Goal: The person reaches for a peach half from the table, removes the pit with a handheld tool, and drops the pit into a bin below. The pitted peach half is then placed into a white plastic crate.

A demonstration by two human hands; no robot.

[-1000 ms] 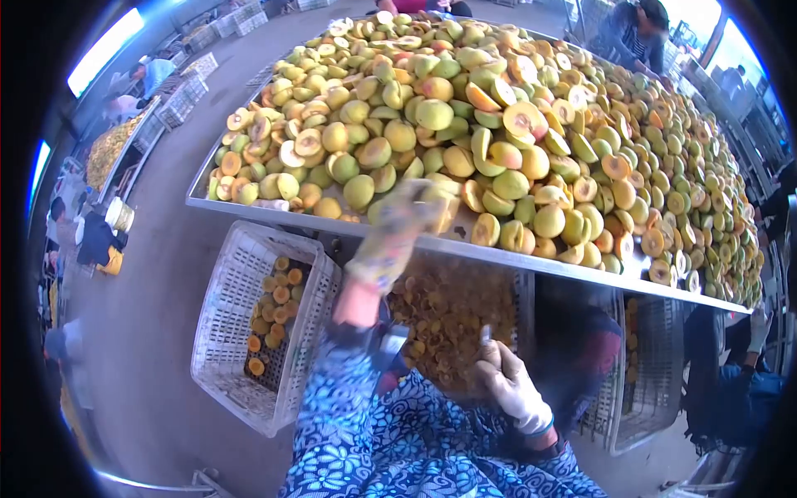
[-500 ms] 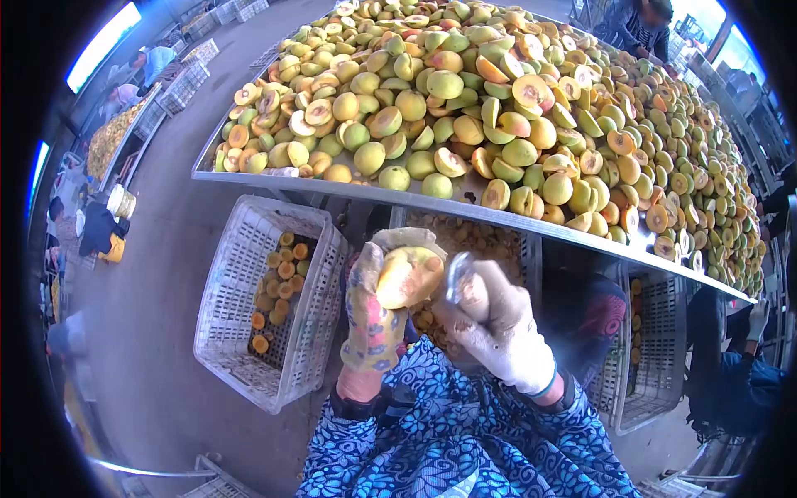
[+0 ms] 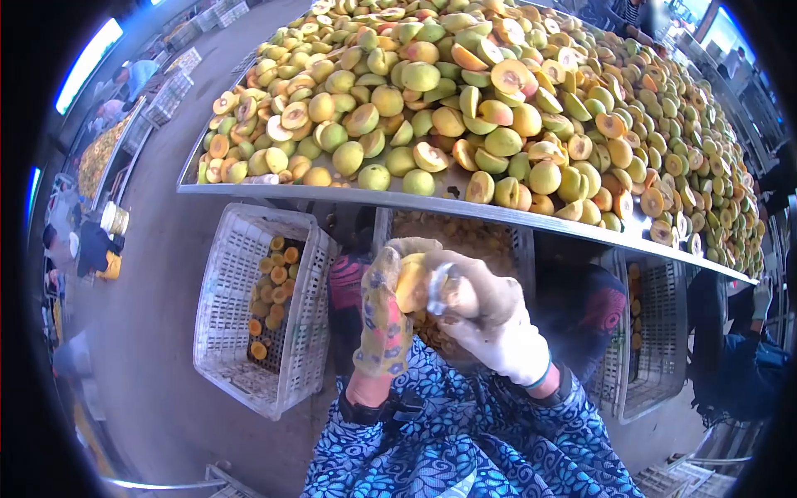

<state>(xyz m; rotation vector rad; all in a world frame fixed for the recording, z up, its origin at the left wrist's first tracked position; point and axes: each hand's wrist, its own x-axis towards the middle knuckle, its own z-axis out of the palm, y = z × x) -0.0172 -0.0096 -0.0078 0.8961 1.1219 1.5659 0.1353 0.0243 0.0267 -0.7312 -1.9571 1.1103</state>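
Observation:
My left hand point(image 3: 382, 324), in a floral-patterned glove, is wrapped around a yellow peach half point(image 3: 408, 286) in front of my chest. Closed around a small metal pitting tool with a curved, ring-like head point(image 3: 434, 289) is my right hand point(image 3: 502, 319), in a soiled white glove. The tool's head is against or just in front of the peach half; contact is partly hidden by the right fingers. Beneath my hands a crate point(image 3: 521, 249) holds brownish pits or scraps. Just beyond, halved peaches point(image 3: 419, 76) are heaped on a metal-edged table point(image 3: 332, 196).
A white plastic crate point(image 3: 217, 311) with several peach halves at its bottom stands to my left. Another crate point(image 3: 652, 378) stands at right, near a co-worker in dark clothes point(image 3: 735, 357). Other people work at a second fruit table point(image 3: 124, 166) at far left.
My right hand has moved left, bringing the tool from beside the peach half onto or right in front of it. The left hand has turned the fruit and shifted slightly right.

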